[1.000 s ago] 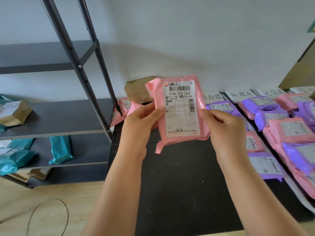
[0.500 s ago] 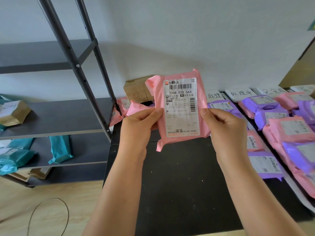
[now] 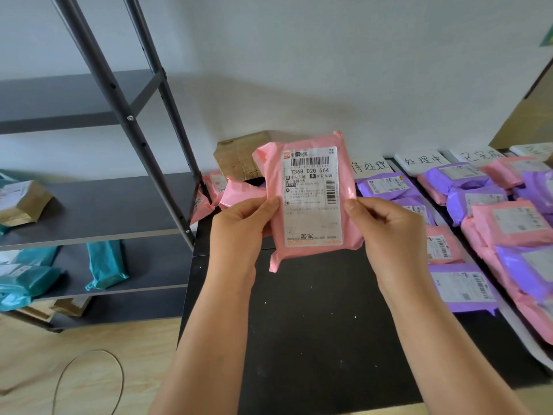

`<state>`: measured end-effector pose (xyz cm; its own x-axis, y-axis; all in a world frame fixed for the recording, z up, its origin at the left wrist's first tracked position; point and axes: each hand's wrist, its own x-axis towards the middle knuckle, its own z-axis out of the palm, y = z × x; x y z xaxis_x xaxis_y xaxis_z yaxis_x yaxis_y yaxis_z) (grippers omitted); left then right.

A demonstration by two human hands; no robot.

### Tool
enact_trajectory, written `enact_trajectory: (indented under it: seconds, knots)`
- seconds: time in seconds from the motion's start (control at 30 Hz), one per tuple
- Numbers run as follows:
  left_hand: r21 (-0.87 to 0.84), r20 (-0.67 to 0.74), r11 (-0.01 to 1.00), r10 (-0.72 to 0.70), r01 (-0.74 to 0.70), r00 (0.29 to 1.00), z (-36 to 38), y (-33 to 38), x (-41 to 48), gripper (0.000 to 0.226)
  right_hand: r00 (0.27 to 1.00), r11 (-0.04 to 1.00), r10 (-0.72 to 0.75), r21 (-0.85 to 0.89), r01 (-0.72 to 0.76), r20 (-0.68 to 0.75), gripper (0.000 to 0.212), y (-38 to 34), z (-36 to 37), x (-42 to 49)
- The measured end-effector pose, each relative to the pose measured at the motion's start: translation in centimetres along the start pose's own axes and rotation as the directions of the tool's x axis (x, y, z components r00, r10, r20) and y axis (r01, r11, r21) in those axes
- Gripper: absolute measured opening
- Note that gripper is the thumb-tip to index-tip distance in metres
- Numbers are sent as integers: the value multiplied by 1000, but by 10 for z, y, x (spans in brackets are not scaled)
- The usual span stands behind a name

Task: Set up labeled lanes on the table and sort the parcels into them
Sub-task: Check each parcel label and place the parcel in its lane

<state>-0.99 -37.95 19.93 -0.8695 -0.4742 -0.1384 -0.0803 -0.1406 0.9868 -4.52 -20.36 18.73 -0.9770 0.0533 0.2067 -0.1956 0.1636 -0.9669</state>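
I hold a pink parcel (image 3: 311,199) upright above the black table (image 3: 314,324), its white shipping label facing me. My left hand (image 3: 242,232) grips its left edge and my right hand (image 3: 386,232) grips its right edge, thumbs on the front. White handwritten lane labels (image 3: 371,166) lie along the table's far edge. Below them, pink and purple parcels (image 3: 466,202) lie in rows on the right. A few more pink parcels (image 3: 236,193) sit at the table's far left corner, partly hidden by the held one.
A brown cardboard box (image 3: 239,157) stands against the wall behind the held parcel. A dark metal shelf rack (image 3: 125,115) on the left carries teal parcels (image 3: 104,265) and a brown parcel (image 3: 24,202). A cable loop (image 3: 86,381) lies on the wooden floor.
Both hands have lifted the pink parcel slightly and drawn it a little closer to the camera, with the grip unchanged.
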Motion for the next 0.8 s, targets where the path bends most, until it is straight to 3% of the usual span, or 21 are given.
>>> enact_trajectory:
  seconds: [0.17,0.3,0.53,0.67,0.8]
  knots:
    - [192,-37,981,29,-21,999,6,-17,4,11,997,994,76,-84,-76,-1,19,14,-8,-2]
    - [365,-6,929,69,-61,998,14,-23,2,13,991,964,70,-248,-96,-112,24,19,-21,-5]
    - [582,246,773,129,-253,961,31,-29,-1,15,980,907,5,-412,-89,-200,29,23,-45,-21]
    - [579,416,729,123,-366,901,41,-39,-5,19,983,843,-28,-534,-73,-179,40,31,-54,-34]
    - [554,521,715,101,-426,847,55,-56,-14,16,980,796,63,-583,-162,-187,28,46,-60,-53]
